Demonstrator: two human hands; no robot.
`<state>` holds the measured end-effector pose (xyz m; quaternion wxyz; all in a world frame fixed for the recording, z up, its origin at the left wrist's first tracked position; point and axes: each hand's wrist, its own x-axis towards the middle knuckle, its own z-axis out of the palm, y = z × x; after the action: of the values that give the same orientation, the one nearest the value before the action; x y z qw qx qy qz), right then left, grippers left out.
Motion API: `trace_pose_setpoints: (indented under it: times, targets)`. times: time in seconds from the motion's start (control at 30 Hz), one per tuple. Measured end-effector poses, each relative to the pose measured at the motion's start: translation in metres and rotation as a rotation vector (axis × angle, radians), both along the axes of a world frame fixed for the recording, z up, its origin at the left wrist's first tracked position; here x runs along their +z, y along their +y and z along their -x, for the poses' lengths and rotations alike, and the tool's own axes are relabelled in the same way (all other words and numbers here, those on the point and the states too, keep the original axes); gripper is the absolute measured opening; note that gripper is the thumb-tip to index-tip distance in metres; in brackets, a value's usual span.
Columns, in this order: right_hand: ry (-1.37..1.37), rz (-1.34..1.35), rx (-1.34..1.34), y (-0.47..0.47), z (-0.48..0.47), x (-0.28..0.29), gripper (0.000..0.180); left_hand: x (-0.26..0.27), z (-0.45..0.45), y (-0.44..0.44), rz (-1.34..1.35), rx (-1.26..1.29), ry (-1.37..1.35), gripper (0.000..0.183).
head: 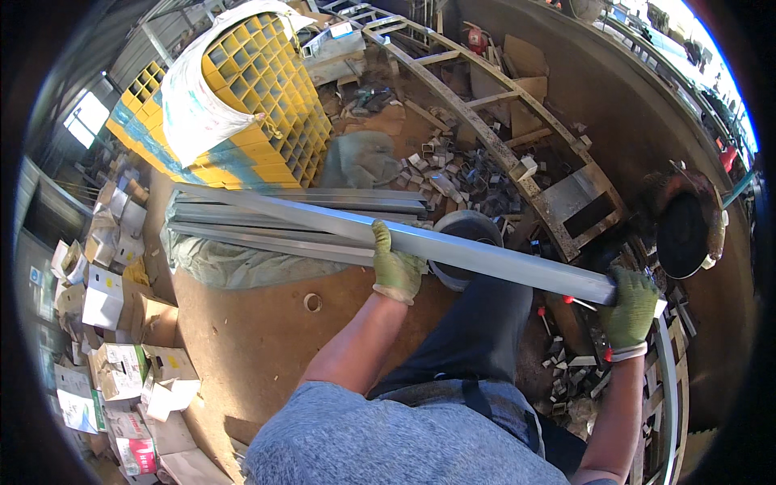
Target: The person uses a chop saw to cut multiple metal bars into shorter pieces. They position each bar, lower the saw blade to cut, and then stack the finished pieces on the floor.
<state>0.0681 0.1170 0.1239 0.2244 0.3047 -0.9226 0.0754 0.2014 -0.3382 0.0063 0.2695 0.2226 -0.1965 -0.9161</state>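
Observation:
A long square metal tube (485,251) lies slantwise across the view in front of me. My left hand (397,264), in a green knit glove, grips it near its middle, the thumb on the upper side. The gloved right hand (627,306) is closed around the tube's right end, beside the machine. Behind the tube, more metal profiles (273,239) lie on green-grey sheeting (236,267) on the floor. A round bucket (451,282) stands under the tube, close to my knee.
Stacked yellow square tubes (267,91) with a white sack (194,103) stand at the upper left. Cardboard boxes (106,297) line the left side. Cut metal offcuts (448,176) litter the floor beside a ladder-like metal frame (470,115). A ring (313,302) lies on the floor.

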Motion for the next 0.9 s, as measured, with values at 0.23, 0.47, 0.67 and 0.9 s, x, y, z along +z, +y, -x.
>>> trace_pose_setpoints:
  times: [0.23, 0.47, 0.67, 0.9]
  targets:
    - [-0.139, -0.065, 0.044, -0.092, -0.008, -0.009, 0.050, -0.063, 0.010, -0.082, -0.053, 0.194, -0.156, 0.069]
    - [-0.107, -0.054, 0.179, -0.175, 0.001, -0.031, 0.045, -0.097, 0.002, -0.147, -0.058, 0.229, -0.081, 0.069]
    - [-0.298, -0.233, 0.147, -0.244, 0.017, -0.055, 0.057, -0.056, 0.019, -0.038, -0.077, -0.203, -0.054, 0.068]
    - [-0.333, 0.290, 0.515, -0.271, -0.006, -0.044, 0.044, -0.095, 0.068, -0.066, -0.084, -0.011, -0.185, 0.056]
